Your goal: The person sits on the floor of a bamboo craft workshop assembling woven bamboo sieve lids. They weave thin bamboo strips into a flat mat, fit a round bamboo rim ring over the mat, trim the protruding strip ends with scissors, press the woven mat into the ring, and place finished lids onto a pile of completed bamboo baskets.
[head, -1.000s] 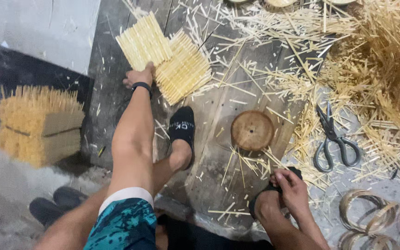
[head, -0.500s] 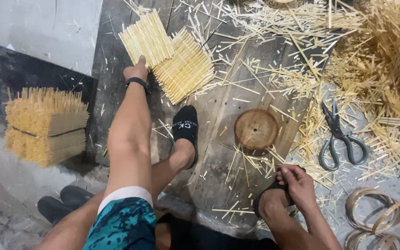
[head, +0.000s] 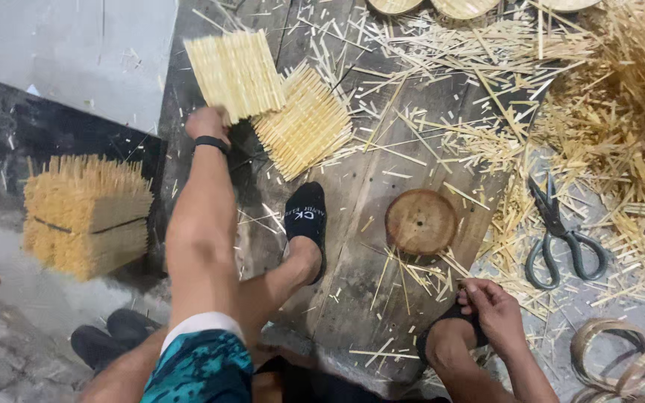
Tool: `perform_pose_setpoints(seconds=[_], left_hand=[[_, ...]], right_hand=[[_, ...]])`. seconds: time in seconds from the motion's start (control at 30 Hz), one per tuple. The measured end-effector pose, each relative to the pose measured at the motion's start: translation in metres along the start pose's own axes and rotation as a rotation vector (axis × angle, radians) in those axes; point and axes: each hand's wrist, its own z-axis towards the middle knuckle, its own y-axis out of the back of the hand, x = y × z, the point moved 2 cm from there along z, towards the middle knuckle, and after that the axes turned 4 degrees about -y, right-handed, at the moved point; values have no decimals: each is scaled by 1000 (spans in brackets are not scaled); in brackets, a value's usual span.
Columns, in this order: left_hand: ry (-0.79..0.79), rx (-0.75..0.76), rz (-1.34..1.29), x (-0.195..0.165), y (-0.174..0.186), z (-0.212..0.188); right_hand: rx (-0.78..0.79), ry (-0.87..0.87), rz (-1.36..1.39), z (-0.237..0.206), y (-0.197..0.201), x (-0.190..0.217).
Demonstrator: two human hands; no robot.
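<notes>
Head view, left hand (head: 207, 123) clenched on lower corner of flat pale bamboo-stick mat (head: 236, 72), sticks running up and away from grip, second mat (head: 306, 127) just right, right hand (head: 496, 311) gripping black sock (head: 451, 321) at ankle.

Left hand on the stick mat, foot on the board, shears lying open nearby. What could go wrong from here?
1. The left hand grips only one corner of the stick mat; lifted that way, it may sag or shed sticks.
2. The sock foot rests on a board littered with cut sticks, so splinters or slipping seem possible.
3. The shears lie half among the offcuts near the right hand, easy to brush against.
</notes>
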Motion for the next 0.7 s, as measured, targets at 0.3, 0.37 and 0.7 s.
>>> perform_pose_setpoints(seconds=[0.3, 0.37, 0.7], left_hand=[[-1130, 504, -270, -86, 12, -138], [-1204, 636, -227, -52, 6, -231], [-1723, 1020, 402, 77, 32, -384]], right_hand=[[-33, 264, 133, 2, 6, 30], [-18, 349, 198, 4, 11, 47], [-41, 369, 25, 25, -30, 76]])
